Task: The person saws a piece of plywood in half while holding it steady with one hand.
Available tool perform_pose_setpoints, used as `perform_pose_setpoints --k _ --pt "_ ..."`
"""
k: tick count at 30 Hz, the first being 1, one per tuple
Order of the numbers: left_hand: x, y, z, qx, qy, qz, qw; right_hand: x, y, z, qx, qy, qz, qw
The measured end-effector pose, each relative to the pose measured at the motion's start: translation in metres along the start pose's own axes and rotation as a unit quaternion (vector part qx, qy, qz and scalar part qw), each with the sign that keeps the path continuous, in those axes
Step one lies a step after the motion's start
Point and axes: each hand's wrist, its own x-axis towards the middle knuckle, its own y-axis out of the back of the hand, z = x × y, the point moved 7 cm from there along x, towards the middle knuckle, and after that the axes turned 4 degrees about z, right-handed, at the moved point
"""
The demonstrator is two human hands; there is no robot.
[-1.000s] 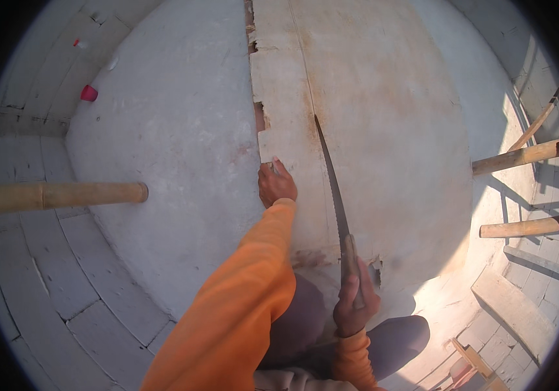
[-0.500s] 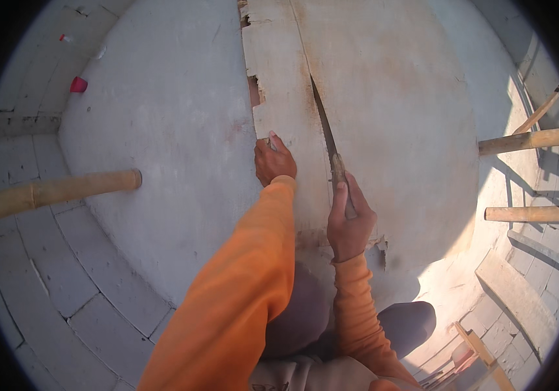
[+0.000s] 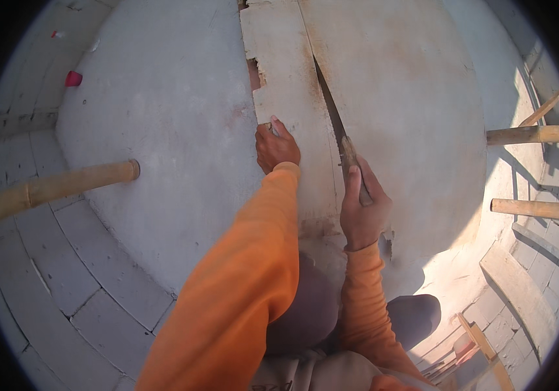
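Note:
A pale, worn sheet of plywood (image 3: 410,111) with a ragged, broken left edge lies below me. My left hand (image 3: 277,146) is closed over that left edge, fingers curled down and thumb on top. In my right hand (image 3: 365,205) is the worn handle of a handsaw (image 3: 333,112), gripped from the right side. Its dark, narrow blade slants away up and to the left, in line with a thin straight cut or line that runs on toward the far edge. How deep the blade sits in the plywood cannot be made out.
At the left a bamboo pole (image 3: 84,181) juts in, with more bamboo poles (image 3: 530,135) at the right. A pinkish-red cup (image 3: 73,79) lies far left. Block walls (image 3: 113,287) surround the grey surface (image 3: 156,130). A plank (image 3: 517,290) leans at the lower right.
The whole view has shifted slightly. My right hand and the saw handle appear a little farther right and farther away. My left hand keeps its hold on the plywood edge.

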Motion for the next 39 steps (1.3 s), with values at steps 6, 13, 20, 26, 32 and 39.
perform_pose_setpoints --k 6,13,20,26,32,39 --pt "0.015 0.019 0.004 0.015 -0.008 0.031 0.999 -0.055 0.032 -0.022 -0.034 0.059 0.005 0.998" --pt "0.010 0.011 0.004 0.000 0.001 0.006 1.000 -0.014 0.014 -0.013 0.012 -0.027 -0.004 1.000" --pt "0.010 0.010 0.009 -0.009 -0.017 0.020 1.000 -0.004 0.001 -0.023 -0.035 0.002 -0.022 0.999" --pt "0.015 0.012 0.002 -0.003 -0.008 0.009 1.000 -0.055 0.043 -0.021 -0.046 0.008 -0.011 0.999" --pt "0.009 0.007 0.014 -0.020 -0.011 0.005 1.000 -0.017 0.008 -0.005 -0.023 -0.034 -0.008 0.999" --pt "0.017 0.017 0.001 0.011 0.006 0.009 1.000 -0.095 0.064 -0.009 -0.023 -0.007 0.005 1.000"
